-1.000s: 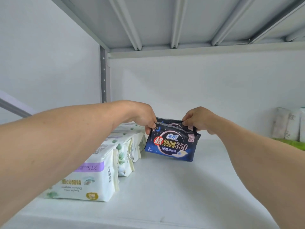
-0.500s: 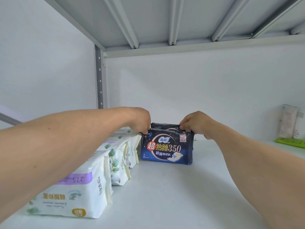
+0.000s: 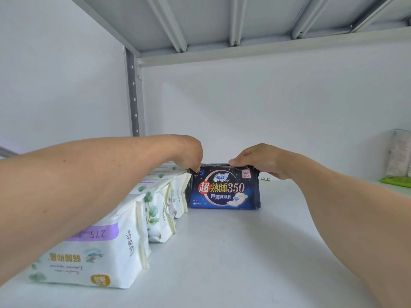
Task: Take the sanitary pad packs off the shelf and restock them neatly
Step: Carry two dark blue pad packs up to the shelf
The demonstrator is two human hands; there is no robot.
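Dark blue sanitary pad pack [image 3: 224,188], upright on the white shelf [image 3: 233,252], label forward, just beside a row of three white floral sanitary pad packs [image 3: 133,223] lying sideways.

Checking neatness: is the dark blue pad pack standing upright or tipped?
Upright. The dark blue pad pack stands on the shelf, bottom edge flat, printed front level.

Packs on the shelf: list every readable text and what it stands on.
"超熟睡350", "超薄裸感肌", "NEW", "4片": dark blue pack, front.
"275", upside down: purple band on nearest white pack.
Other print on the white packs, and on the items at far right: too blurred to read.
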